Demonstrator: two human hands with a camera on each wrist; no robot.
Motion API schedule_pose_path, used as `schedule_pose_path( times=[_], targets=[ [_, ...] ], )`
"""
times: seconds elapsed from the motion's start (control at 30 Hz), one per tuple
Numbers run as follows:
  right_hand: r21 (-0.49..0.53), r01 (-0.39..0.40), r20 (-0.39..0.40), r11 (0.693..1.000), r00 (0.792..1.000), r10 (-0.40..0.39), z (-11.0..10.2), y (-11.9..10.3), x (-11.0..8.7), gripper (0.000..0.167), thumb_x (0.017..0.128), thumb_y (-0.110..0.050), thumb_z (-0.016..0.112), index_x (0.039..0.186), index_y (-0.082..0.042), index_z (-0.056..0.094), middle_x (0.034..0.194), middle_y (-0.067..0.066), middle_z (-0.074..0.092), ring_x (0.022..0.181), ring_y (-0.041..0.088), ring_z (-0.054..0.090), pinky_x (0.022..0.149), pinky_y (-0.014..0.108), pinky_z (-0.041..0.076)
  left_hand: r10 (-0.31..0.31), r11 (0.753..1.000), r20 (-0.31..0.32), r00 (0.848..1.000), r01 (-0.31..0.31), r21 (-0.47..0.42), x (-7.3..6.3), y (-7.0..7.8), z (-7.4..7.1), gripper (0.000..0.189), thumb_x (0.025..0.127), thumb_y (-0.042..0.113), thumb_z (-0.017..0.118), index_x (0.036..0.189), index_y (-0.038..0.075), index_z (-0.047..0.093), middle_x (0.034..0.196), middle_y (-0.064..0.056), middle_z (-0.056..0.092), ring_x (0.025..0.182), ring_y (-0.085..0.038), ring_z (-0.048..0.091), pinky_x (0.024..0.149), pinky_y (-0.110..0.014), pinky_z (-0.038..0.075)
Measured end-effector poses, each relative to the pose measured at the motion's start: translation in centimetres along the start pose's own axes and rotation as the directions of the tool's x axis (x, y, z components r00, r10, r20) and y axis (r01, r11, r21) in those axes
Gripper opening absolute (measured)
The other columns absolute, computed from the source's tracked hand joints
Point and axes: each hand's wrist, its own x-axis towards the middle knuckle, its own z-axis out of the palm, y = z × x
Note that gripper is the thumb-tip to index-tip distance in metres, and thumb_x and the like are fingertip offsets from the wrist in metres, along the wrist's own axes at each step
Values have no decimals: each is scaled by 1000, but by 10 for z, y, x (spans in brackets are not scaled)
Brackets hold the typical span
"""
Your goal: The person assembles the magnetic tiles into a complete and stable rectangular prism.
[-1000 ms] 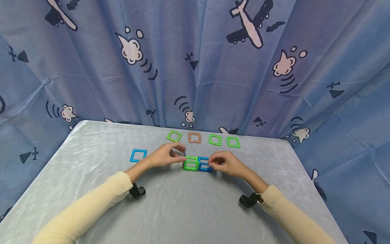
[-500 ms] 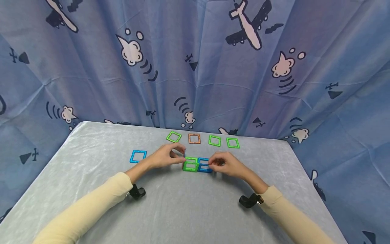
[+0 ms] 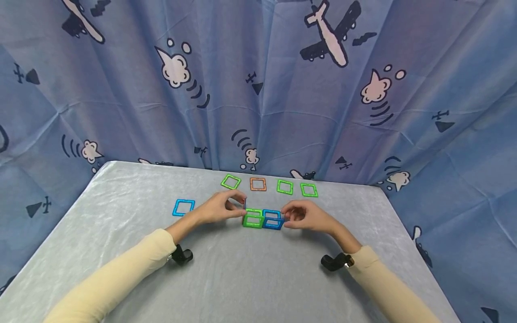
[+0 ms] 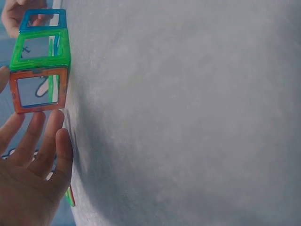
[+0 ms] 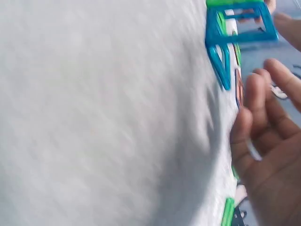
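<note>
Open-framed magnetic tiles stand joined near the middle of the table: a green section point(image 3: 253, 216) on the left, a blue section point(image 3: 273, 219) on the right. The left wrist view shows an orange tile point(image 4: 62, 89) upright as the left end wall. My left hand point(image 3: 216, 207) grips that end, thumb on the near side and fingers on the far side. Beside the blue end, my right hand point(image 3: 310, 218) has loosely bent, parted fingers. In the right wrist view its thumb is close to a blue tile point(image 5: 254, 36); contact cannot be told. Another blue tile leans at an angle beneath it.
Behind the build, a green tile point(image 3: 231, 175), an orange tile point(image 3: 258, 179), another green tile point(image 3: 285, 181) and a further green one point(image 3: 309, 184) lie flat. A blue tile point(image 3: 185, 200) lies by my left forearm. A patterned curtain point(image 3: 258, 121) hangs behind the table.
My right hand has let go of the blue section and drawn slightly right, uncovering its right end. My left hand keeps its place on the left end.
</note>
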Motion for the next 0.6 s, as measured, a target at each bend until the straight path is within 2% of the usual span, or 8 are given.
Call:
schedule_pose_path(
  times=[0.13, 0.2, 0.43, 0.6],
  targets=[
    [59, -115, 36, 992, 993, 113, -12, 1, -1, 44, 90, -4, 79, 128, 9, 61, 112, 27, 62, 93, 33, 65, 76, 32, 56, -1, 1000, -1, 1000, 1, -2, 0, -1, 0, 51, 96, 20, 75, 138, -2, 56, 125, -13, 64, 97, -20, 71, 82, -34, 57],
    [60, -137, 18, 989, 990, 136, -16, 3, -2, 45, 90, -5, 78, 129, 10, 60, 113, 29, 61, 96, 34, 66, 79, 31, 56, -4, 1000, 0, 1000, 4, -3, 0, -1, 0, 51, 96, 20, 75, 138, -1, 56, 125, -13, 64, 97, -19, 71, 82, -34, 57],
    [-31, -82, -113, 996, 991, 78, -15, 18, 2, 35, 90, -3, 78, 120, 9, 66, 105, 23, 67, 90, 29, 64, 74, 27, 53, -1, 1000, 2, 1000, 1, 2, 0, -1, 0, 51, 96, 20, 75, 138, -1, 56, 125, -13, 64, 97, -19, 71, 83, -35, 57],
    [-102, -69, -152, 992, 987, 53, -9, 22, 9, 33, 88, -3, 80, 118, 7, 68, 101, 18, 69, 85, 26, 63, 70, 26, 51, 0, 1000, 1, 1000, 0, 3, 0, 0, 0, 51, 96, 20, 75, 138, -1, 56, 125, -13, 64, 98, -20, 71, 83, -35, 57]
  ],
)
